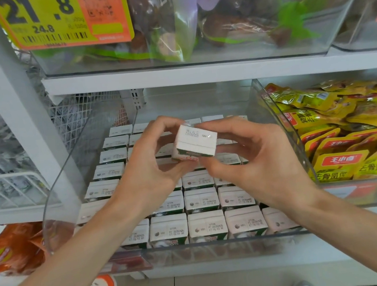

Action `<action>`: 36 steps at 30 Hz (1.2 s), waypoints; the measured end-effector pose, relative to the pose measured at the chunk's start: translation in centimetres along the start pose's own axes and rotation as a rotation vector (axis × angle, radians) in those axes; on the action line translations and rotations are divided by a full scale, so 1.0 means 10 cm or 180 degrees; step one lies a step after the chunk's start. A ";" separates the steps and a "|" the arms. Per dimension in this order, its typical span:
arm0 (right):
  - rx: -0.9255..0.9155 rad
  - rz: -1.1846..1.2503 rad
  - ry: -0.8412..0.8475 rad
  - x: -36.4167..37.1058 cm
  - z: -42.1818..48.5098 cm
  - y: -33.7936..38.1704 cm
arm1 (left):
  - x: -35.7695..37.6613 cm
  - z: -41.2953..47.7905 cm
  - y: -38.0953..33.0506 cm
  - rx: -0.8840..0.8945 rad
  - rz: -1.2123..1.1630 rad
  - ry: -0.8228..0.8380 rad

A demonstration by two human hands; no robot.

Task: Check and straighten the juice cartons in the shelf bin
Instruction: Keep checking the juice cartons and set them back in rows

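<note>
Left hand (151, 165) + right hand (256, 164): both pinch one juice carton (195, 141) | risk: slip topples rows (207, 224) at 6 o'clock

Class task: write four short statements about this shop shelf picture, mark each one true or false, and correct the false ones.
1. The left hand and right hand hold one held carton above the clear bin. True.
2. The stored cartons lie in a loose heap. False: they stand in rows, tops up.
3. The bin on the right holds yellow packets. True.
4. The price tag hangs below the cartons' shelf. False: it hangs on the bin above.
</note>
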State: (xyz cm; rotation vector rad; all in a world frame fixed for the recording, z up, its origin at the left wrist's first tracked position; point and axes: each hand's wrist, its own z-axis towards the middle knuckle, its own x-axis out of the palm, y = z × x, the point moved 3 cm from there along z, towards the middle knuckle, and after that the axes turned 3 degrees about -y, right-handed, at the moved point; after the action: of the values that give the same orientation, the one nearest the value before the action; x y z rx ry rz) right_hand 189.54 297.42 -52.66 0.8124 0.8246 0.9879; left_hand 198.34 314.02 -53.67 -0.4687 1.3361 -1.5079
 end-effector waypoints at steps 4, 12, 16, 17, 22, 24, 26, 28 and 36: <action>-0.0137 -0.0007 0.0047 0.02 -0.02 -0.02 | -0.03 0.01 0.02 0.0059 0.0014 -0.0048; -0.0011 -0.0017 0.0048 0.01 0.00 0.00 | -0.05 0.03 0.05 0.0156 0.0040 -0.0178; 0.0516 0.0344 -0.0391 -0.06 0.07 0.00 | -0.06 0.01 0.04 0.0015 -0.0024 -0.0138; 0.0649 0.0386 -0.0469 -0.07 0.08 -0.01 | -0.05 0.00 0.03 -0.0016 -0.0090 -0.0087; 0.1394 0.0628 -0.0685 -0.09 0.09 -0.06 | 0.00 -0.05 -0.06 -0.0035 -0.0411 0.0244; 0.1726 0.0800 -0.0785 -0.09 0.09 -0.10 | 0.01 -0.07 -0.10 0.0010 -0.0394 0.0434; 0.1969 0.0902 -0.0745 -0.10 0.09 -0.12 | 0.03 -0.08 -0.11 0.0054 -0.0306 0.0617; 0.2176 0.0850 -0.0580 -0.09 0.08 -0.13 | 0.06 -0.08 -0.10 0.0177 -0.0145 0.0676; 0.2121 0.0402 -0.0039 -0.02 0.09 -0.23 | -0.02 -0.01 -0.01 0.0171 -0.0105 0.0046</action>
State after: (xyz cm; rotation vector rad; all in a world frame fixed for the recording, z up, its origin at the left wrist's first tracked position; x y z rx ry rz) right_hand 191.16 296.33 -54.23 1.4513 1.1221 0.8155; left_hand 198.34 314.23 -53.49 -0.4484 1.3012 -1.5730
